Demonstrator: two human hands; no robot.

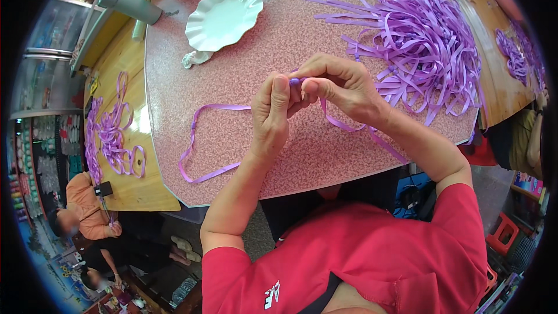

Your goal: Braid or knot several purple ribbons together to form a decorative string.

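Between my two hands is a purple ribbon (222, 107), pinched at a small darker purple knot or bead just above the table mat. My left hand (272, 110) grips it with thumb and fingers pressed together. Close beside it, my right hand (343, 84) pinches the same ribbon from the other side. One part of the ribbon loops out on the mat to the left of my left wrist; another strand trails under my right forearm toward the table's front edge. A large heap of purple ribbons (427, 40) lies at the right, beyond my right hand.
A white scalloped dish (225, 17) sits on the pink speckled mat (232, 84) at the far left. Beyond it stands a grey tumbler (129, 4). More purple ribbons (113, 134) lie on the wooden table at left. A person in orange (90, 206) is at lower left.
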